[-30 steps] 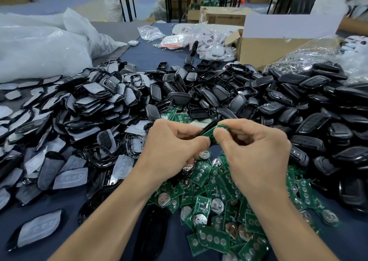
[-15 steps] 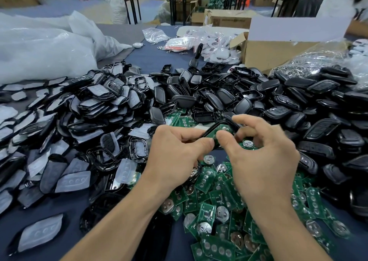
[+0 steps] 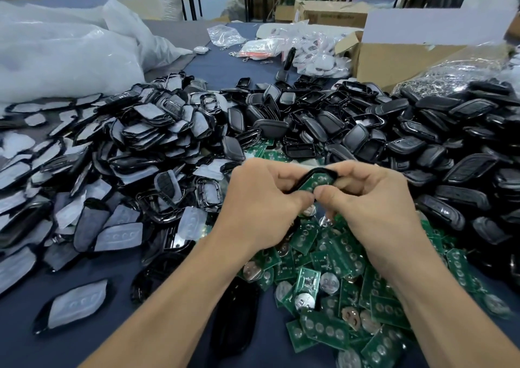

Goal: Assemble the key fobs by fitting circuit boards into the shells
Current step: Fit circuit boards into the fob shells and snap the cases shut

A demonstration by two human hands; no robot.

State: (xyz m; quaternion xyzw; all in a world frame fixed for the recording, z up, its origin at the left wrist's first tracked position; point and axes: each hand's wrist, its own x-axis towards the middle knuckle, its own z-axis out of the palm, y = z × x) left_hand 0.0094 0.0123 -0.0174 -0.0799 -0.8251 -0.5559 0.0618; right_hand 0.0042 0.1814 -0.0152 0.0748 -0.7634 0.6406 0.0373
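Shell held above the loose boards, near edge of the desk. Circuit board lies inside it, long axis slanting up-right. Left hand grips the lower end, right hand pinches the upper. Thumbs meet at the board's near edge, right one likely to seat it.
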